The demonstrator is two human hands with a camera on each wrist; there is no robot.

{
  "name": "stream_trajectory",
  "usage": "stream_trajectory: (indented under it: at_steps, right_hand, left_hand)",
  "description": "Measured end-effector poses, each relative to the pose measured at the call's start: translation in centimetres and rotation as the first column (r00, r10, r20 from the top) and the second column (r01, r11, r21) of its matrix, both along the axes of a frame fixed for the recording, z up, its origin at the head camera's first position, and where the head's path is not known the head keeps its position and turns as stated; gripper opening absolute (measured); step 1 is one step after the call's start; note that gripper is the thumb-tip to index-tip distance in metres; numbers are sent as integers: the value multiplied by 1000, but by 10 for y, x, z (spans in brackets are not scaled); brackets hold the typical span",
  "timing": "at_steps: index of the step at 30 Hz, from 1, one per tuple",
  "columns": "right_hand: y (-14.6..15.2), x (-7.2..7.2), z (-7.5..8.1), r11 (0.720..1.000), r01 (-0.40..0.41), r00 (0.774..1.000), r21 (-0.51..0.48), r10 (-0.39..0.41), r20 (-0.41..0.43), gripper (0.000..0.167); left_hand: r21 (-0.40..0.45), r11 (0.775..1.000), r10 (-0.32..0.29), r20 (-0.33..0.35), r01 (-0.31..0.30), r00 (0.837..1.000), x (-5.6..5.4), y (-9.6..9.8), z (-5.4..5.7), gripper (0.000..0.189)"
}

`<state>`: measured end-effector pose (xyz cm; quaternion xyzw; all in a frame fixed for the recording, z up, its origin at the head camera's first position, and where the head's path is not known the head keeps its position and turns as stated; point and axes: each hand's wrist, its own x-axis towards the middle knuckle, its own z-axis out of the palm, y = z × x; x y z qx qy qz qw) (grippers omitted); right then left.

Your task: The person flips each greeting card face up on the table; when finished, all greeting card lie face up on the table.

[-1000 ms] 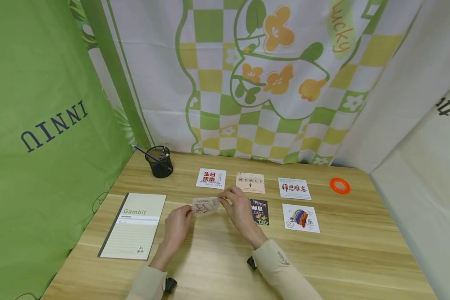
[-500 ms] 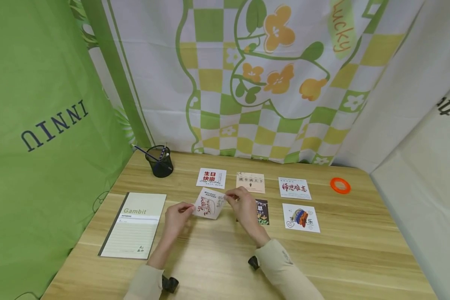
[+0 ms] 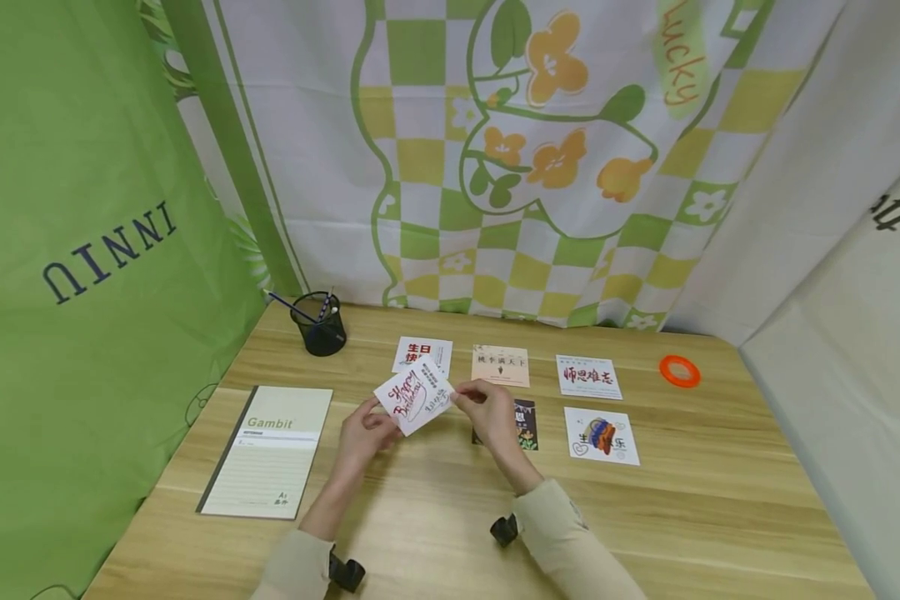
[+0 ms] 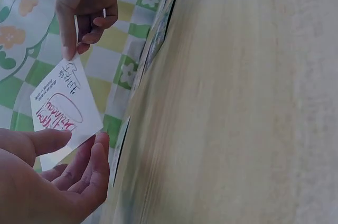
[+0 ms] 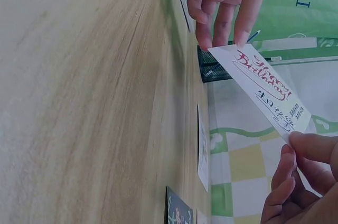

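A white greeting card (image 3: 416, 397) with red "Happy Birthday" lettering is held up over the table between both hands. My left hand (image 3: 362, 439) pinches its left corner, and in the left wrist view the left thumb (image 4: 53, 140) lies over the printed face with fingers behind. At the opposite corner, my right hand (image 3: 495, 418) pinches the card between thumb and fingertip, plain in the right wrist view. The held card overlaps a white card with red characters (image 3: 424, 348). Beneath the right hand lies a dark flowered card (image 3: 527, 429), partly hidden.
Further cards lie flat: a peach one (image 3: 501, 367), a white one with red writing (image 3: 588, 377) and one with a colourful drawing (image 3: 602, 436). An orange ring (image 3: 679, 372) is far right. At left are a notebook (image 3: 266, 454) and a black mesh pen holder (image 3: 322, 329).
The birthday card has tilted up and turned between the hands, so its printed face now shows fully. The left hand has shifted its hold; the cards on the table have stayed put.
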<state>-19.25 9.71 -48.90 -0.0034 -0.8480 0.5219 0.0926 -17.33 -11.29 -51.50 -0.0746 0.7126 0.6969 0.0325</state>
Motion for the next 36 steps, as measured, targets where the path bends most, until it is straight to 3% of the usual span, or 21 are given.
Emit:
stream_trajectory:
  at_steps: [2,5,9,17,26,36]
  right_hand:
    - [0,0,-1,1000,8,1000,-14,-7,13,10]
    - [0,0,-1,1000,15,999,-26,-15,33,11]
    - [-1,3,-1,999,24,998,-31,-22,57,11]
    - [-5,6,-8,998,12,998,-68,-7,68,23]
    - [-7,8,-16,999,-13,996,-50,17,85,30]
    - [-8,9,-21,995,-68,988,-71,77,137,37]
  left_hand:
    - [-35,999,-5,-10,5,1000,0,2,-2,59]
    - [-66,998,-4,-31,2,1000,-4,2,-12,65]
    - [-103,995,-3,-40,-1,999,-4,3,-10,66]
    - [-175,982,64,-81,-77,995,-9,2,-3,39]
    - [-197,980,20,-61,-32,998,-10,0,0,40]
    - [-213,975,56,-71,-70,996,-15,-3,-1,30]
